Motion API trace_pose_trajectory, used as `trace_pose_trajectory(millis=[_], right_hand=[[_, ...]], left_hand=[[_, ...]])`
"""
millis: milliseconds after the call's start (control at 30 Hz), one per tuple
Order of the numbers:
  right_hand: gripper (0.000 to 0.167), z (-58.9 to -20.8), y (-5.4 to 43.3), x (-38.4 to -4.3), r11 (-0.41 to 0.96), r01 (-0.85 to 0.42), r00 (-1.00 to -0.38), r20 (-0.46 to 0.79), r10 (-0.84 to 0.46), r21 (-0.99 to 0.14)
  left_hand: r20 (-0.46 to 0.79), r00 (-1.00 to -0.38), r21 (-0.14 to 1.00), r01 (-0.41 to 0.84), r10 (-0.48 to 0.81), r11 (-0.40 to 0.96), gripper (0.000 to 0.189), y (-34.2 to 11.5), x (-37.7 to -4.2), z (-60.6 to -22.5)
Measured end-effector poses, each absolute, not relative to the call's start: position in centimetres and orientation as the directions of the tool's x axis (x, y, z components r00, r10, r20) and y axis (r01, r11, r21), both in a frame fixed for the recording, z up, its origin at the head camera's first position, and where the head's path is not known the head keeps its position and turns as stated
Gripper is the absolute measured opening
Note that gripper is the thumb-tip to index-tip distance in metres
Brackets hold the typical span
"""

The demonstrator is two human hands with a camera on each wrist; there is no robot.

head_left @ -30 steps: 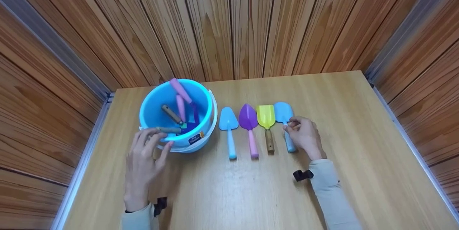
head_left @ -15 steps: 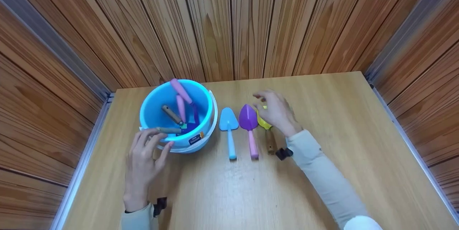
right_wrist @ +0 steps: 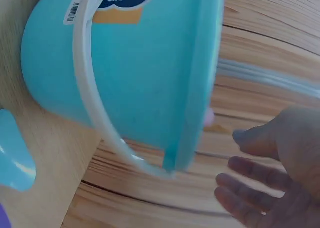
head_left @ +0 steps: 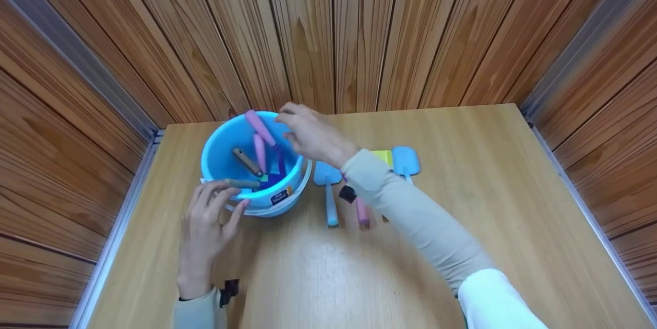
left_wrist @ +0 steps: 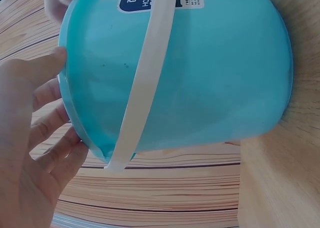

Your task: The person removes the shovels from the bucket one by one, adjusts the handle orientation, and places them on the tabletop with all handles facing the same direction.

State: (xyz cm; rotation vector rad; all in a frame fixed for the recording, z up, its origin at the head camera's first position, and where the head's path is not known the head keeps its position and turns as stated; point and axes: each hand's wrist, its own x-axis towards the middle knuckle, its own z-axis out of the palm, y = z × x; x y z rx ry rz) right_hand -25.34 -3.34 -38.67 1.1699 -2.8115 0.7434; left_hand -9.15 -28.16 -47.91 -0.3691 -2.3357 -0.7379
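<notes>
In the head view a light blue bucket (head_left: 214,154) with a white handle stands at the table's back left. Its inside holds several hand tools, among them pink handles (head_left: 260,126) and brown handles (head_left: 246,161). My left hand (head_left: 204,234) rests its thumb and fingertips on the rim's near left side, fingers spread and relaxed. Over the bucket's right edge hovers my right hand (head_left: 315,136); the right wrist view shows its loose fingers apart from the rim, with nothing between them. Below its wrist lies a blue pointed trowel (head_left: 327,175).
A blue square-ended shovel (head_left: 405,159) lies at the row's right end. Beside it a yellow shovel (head_left: 382,156) and a pink-handled trowel (head_left: 362,213) are partly covered by my right sleeve. Wood-panelled walls (head_left: 328,36) enclose the table (head_left: 487,175).
My right hand has moved left from the blue square-ended shovel, across the row, to the bucket's right edge. The tools lie where they were. My left hand stays at the rim.
</notes>
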Motion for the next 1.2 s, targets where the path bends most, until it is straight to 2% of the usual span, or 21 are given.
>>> trace_pose_trajectory(millis=[67,133,267,333,467,533,633,833,1000,1100,1200], right_hand=[[0.046,-38.8,-4.7,-25.3,0.603,-0.702,-0.69,0.152,-0.708,-0.378],[0.04,-39.0,-6.0,-25.2,0.591,-0.748,-0.647,0.134,-0.751,-0.303],[0.031,-39.5,-8.7,-25.0,0.548,-0.837,-0.546,0.088,-0.833,-0.003],[0.03,-39.8,-9.9,-24.9,0.515,-0.841,-0.517,0.033,-0.855,0.165],[0.039,-39.8,-11.7,-24.8,0.45,-0.771,-0.542,-0.094,-0.835,0.451],[0.039,-40.0,-12.2,-25.0,0.428,-0.729,-0.574,-0.137,-0.807,0.534],[0.046,-40.6,-12.4,-25.1,0.396,-0.676,-0.612,-0.174,-0.772,0.621],[0.069,-41.7,-11.7,-25.3,0.406,-0.597,-0.669,-0.15,-0.728,0.692],[0.061,-41.7,-12.2,-24.9,0.389,-0.553,-0.718,-0.184,-0.671,0.736],[0.052,-41.8,-12.6,-24.4,0.349,-0.538,-0.725,-0.21,-0.656,0.767],[0.05,-42.0,-12.8,-24.0,0.322,-0.526,-0.735,-0.23,-0.638,0.787]], left_hand=[[0.661,-0.747,0.408,0.437,0.071,0.801,0.032,-28.2,-9.1,-48.0],[0.661,-0.747,0.406,0.437,0.073,0.803,0.032,-28.2,-9.1,-48.0],[0.659,-0.748,0.397,0.433,0.077,0.81,0.032,-28.3,-9.2,-48.0],[0.661,-0.746,0.386,0.432,0.082,0.815,0.032,-28.3,-9.2,-47.9],[0.668,-0.74,0.374,0.432,0.085,0.821,0.033,-28.4,-9.4,-47.7],[0.67,-0.738,0.378,0.433,0.081,0.818,0.033,-28.3,-9.5,-47.7],[0.669,-0.739,0.385,0.434,0.077,0.815,0.033,-28.3,-9.4,-47.8],[0.663,-0.745,0.394,0.431,0.074,0.812,0.032,-28.1,-9.4,-47.9],[0.663,-0.745,0.396,0.431,0.072,0.811,0.032,-28.1,-9.5,-47.9],[0.66,-0.748,0.399,0.424,0.067,0.813,0.032,-28.1,-9.3,-47.9],[0.654,-0.753,0.399,0.42,0.068,0.815,0.032,-28.1,-9.2,-48.0]])
